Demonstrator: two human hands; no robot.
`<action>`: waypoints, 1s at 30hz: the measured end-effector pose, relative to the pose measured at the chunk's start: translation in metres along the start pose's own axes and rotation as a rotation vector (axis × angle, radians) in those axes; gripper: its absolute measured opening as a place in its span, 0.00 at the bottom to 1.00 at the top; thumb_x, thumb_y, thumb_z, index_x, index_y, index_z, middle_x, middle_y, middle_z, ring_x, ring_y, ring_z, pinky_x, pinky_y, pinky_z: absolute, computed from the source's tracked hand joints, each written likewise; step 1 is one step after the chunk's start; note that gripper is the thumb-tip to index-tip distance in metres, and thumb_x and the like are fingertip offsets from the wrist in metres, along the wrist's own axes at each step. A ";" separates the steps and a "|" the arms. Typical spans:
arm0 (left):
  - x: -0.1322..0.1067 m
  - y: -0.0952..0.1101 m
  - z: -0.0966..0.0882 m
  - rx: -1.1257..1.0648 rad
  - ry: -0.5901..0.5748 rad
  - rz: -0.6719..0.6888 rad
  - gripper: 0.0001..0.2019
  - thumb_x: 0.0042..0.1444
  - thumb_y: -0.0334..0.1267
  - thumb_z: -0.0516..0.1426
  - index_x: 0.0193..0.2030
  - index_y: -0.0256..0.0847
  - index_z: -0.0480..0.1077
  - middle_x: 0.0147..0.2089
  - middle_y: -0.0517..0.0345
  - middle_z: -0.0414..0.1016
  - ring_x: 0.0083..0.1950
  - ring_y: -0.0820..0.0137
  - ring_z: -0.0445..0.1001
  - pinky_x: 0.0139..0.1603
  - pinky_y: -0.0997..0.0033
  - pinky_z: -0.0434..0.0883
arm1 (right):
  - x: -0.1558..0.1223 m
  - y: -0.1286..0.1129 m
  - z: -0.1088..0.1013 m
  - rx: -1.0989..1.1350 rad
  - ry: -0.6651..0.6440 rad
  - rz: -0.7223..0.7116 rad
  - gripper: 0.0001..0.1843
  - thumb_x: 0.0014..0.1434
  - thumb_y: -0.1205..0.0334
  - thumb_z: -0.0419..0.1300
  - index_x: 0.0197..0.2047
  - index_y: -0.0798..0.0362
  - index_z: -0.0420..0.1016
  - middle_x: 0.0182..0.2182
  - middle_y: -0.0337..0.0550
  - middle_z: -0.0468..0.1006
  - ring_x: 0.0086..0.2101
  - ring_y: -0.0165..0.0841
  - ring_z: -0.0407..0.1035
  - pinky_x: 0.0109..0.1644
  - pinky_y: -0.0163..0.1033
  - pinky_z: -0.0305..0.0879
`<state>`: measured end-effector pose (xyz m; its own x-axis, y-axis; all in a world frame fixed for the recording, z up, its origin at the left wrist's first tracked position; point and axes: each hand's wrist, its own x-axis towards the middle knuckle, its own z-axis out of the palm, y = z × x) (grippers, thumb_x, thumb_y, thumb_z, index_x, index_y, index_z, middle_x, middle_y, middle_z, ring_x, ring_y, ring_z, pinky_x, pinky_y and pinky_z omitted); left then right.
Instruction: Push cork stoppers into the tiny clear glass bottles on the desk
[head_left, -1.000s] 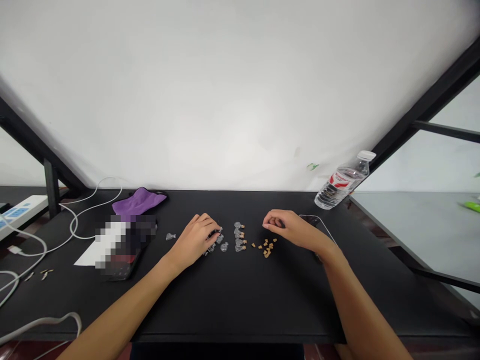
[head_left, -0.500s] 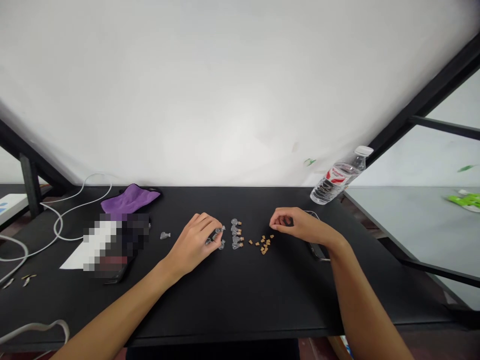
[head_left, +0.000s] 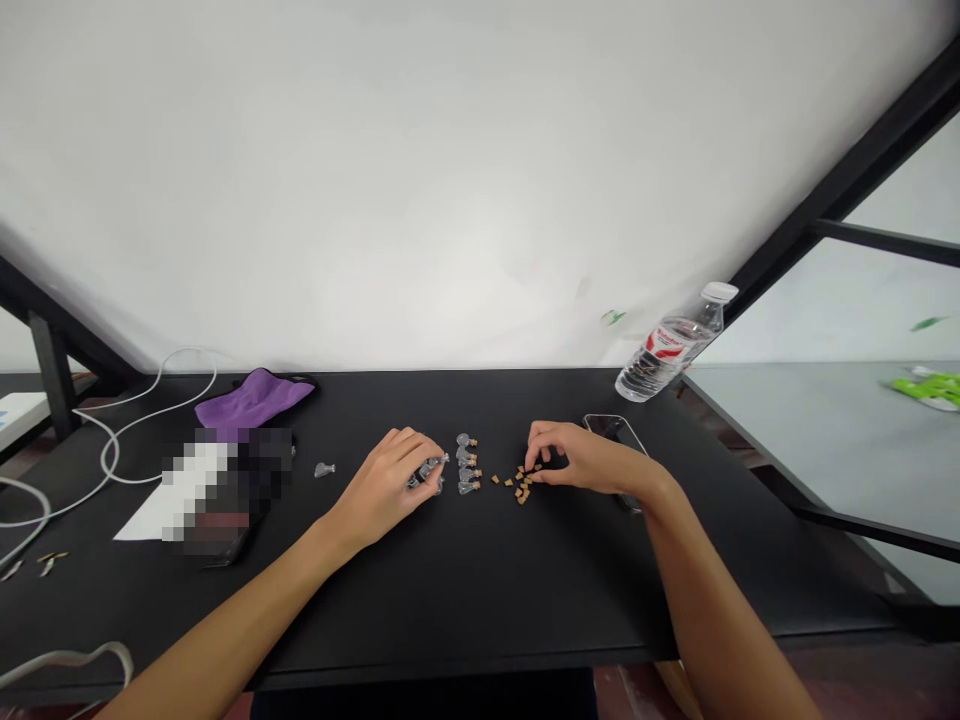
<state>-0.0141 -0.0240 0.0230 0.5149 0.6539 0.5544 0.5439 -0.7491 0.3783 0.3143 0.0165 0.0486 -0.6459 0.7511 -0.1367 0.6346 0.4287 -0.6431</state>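
My left hand (head_left: 391, 485) pinches a small glass bottle (head_left: 433, 466) between thumb and fingers, its neck pointing right. More little bottles lie beneath that hand, partly hidden by it. Just to the right, several small bottles with cork stoppers (head_left: 468, 472) lie in a column. A loose scatter of tiny corks (head_left: 520, 490) is beside them. My right hand (head_left: 574, 460) reaches down at the right side of these corks, thumb and index finger slightly apart around the nearest ones. One lone glass bottle (head_left: 324, 470) lies left of my left hand.
A phone (head_left: 616, 430) lies behind my right wrist. A water bottle (head_left: 667, 350) leans at the back right against the black frame. On the left are a purple cloth pouch (head_left: 255, 398), white paper (head_left: 146, 515), a blurred-out dark item and white cables (head_left: 112, 440).
My right hand has moved down and left to the corks, and its fingertips have parted. The phone behind it shows more. My left hand keeps its bottle in nearly the same place.
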 end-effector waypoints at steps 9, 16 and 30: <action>-0.001 0.001 0.000 -0.023 -0.002 0.010 0.06 0.67 0.29 0.56 0.48 0.43 0.70 0.44 0.56 0.78 0.43 0.66 0.73 0.48 0.62 0.68 | -0.002 -0.007 -0.003 0.005 0.043 -0.008 0.14 0.64 0.50 0.63 0.38 0.51 0.84 0.40 0.46 0.79 0.38 0.38 0.72 0.44 0.42 0.67; 0.000 0.009 0.002 -0.221 0.052 -0.070 0.06 0.68 0.31 0.57 0.49 0.43 0.73 0.45 0.54 0.79 0.46 0.66 0.75 0.52 0.61 0.71 | 0.014 -0.042 0.018 0.319 0.375 -0.147 0.13 0.64 0.51 0.65 0.40 0.53 0.82 0.38 0.46 0.83 0.36 0.37 0.73 0.44 0.42 0.70; 0.001 0.018 -0.001 -0.380 0.074 -0.217 0.07 0.67 0.34 0.60 0.49 0.43 0.77 0.42 0.54 0.79 0.42 0.68 0.77 0.47 0.67 0.75 | 0.032 -0.061 0.054 0.414 0.401 -0.298 0.08 0.65 0.56 0.67 0.41 0.51 0.83 0.38 0.45 0.82 0.36 0.36 0.74 0.44 0.41 0.71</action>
<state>-0.0040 -0.0367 0.0310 0.3596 0.8012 0.4783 0.3448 -0.5903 0.7298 0.2318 -0.0124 0.0420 -0.5095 0.7933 0.3332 0.1842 0.4788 -0.8584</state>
